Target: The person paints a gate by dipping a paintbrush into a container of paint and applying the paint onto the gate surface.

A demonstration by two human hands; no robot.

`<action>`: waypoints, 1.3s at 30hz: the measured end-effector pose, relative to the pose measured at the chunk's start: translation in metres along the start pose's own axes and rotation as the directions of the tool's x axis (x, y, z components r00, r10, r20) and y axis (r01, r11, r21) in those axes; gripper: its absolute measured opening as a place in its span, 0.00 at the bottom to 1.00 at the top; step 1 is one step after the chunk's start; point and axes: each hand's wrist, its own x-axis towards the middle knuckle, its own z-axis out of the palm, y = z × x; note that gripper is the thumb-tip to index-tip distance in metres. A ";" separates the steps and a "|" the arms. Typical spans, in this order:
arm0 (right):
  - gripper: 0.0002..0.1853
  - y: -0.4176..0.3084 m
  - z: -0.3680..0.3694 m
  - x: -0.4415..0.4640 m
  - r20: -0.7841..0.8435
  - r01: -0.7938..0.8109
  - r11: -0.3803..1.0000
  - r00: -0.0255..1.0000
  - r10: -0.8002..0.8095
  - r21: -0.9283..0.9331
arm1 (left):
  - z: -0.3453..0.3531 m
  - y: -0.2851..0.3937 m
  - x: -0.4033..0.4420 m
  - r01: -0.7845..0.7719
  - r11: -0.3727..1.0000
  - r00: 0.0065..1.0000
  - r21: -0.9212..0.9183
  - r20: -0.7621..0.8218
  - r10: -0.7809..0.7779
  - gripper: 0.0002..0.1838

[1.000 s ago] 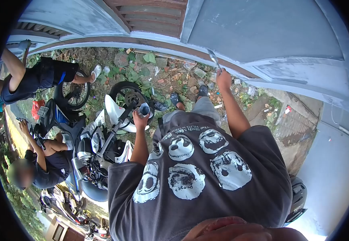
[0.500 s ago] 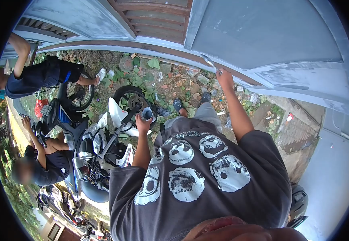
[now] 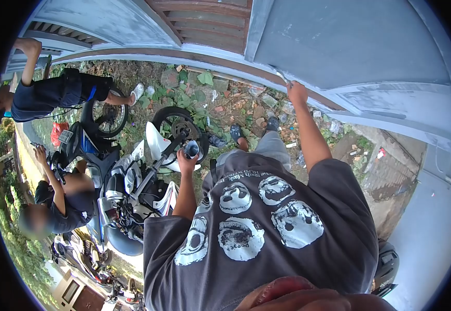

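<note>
Quick note: my right hand has moved in closer to the bottom edge of the wall, and the brush has shifted with it; its tip now sits along the brown strip there (touching or just shy of it, can't tell from above). So the brush is at the wall's lower edge, not at the cup, which I have well apart from it. Fingers of the right are closed round the brush handle, pinching it; exact grip too small to read. Left hand has its fingers wrapped round the cup, mouth facing up toward the camera, inside dark bluish, level of whatever's in there unclear. In view, the cup overlaps the front end of the motorcycle; no contact I can confirm. Pose: right arm reaching forward and slightly out to the right, nearly straight, hand past the shoe; left arm forward too but shorter, elbow probably a bit bent, wrist low. Other person off to my left, also at the wall, hands apart from mine.
</note>
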 end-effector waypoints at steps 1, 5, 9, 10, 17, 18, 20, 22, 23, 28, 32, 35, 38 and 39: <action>0.19 0.009 0.001 -0.002 -0.039 0.006 1.000 0.999 -0.006 -0.015 | 0.001 0.001 0.000 -0.003 1.000 1.000 0.019 0.007 0.003 0.48; 0.18 0.038 -0.019 -0.021 -0.061 -0.151 0.988 0.987 0.148 -0.045 | 0.003 0.019 0.000 -0.005 0.999 1.000 0.036 -0.001 0.005 0.48; 0.18 0.096 -0.022 -0.039 -0.176 -0.145 0.987 0.976 0.131 -0.067 | 0.018 0.013 0.003 -0.021 1.000 0.999 -0.005 -0.044 0.021 0.49; 0.18 0.106 -0.029 -0.046 -0.176 -0.183 0.981 0.970 0.170 -0.058 | 0.022 0.008 0.005 -0.027 1.000 0.998 0.002 -0.052 0.027 0.49; 0.17 0.099 -0.044 -0.070 -0.062 -0.194 0.979 0.980 0.190 -0.066 | 0.026 0.007 0.006 -0.015 1.000 1.000 -0.016 -0.011 0.015 0.48; 0.17 0.093 -0.041 -0.069 -0.060 -0.197 0.978 0.979 0.194 -0.065 | 0.027 0.004 0.006 -0.016 1.000 1.000 -0.014 -0.008 0.016 0.48; 0.17 0.076 -0.034 -0.058 -0.069 -0.013 1.000 0.998 0.014 0.010 | 0.029 0.000 0.009 -0.048 0.998 0.999 0.031 -0.021 0.049 0.47; 0.17 0.054 -0.026 -0.038 -0.066 -0.026 1.000 0.997 0.027 0.009 | 0.025 0.007 0.010 -0.048 0.998 0.999 0.029 -0.014 0.049 0.47; 0.17 0.046 -0.024 -0.031 -0.062 -0.035 0.999 0.997 0.035 0.008 | 0.021 0.012 0.009 -0.046 0.999 0.999 0.025 -0.009 0.046 0.47; 0.18 0.034 -0.030 -0.028 -0.123 -0.051 0.998 0.991 0.048 -0.027 | 0.022 0.013 0.011 -0.064 0.998 0.997 -0.023 -0.043 0.063 0.47; 0.17 0.029 -0.036 -0.073 -0.214 -0.068 0.996 0.974 0.078 0.053 | 0.027 0.009 0.005 -0.031 0.999 0.998 -0.038 -0.049 0.029 0.47; 0.17 0.052 -0.011 -0.094 -0.272 0.017 0.998 0.962 0.002 0.066 | 0.031 0.006 0.000 0.009 1.000 0.999 -0.016 -0.034 -0.009 0.48; 0.18 0.053 -0.004 -0.088 -0.157 -0.024 1.000 0.987 0.027 0.020 | 0.031 0.003 -0.003 -0.026 0.999 1.000 0.040 -0.014 0.026 0.49; 0.19 0.051 -0.002 -0.082 -0.114 -0.018 1.000 0.993 0.016 -0.014 | 0.030 0.004 -0.003 -0.027 0.999 1.000 0.042 -0.011 0.027 0.49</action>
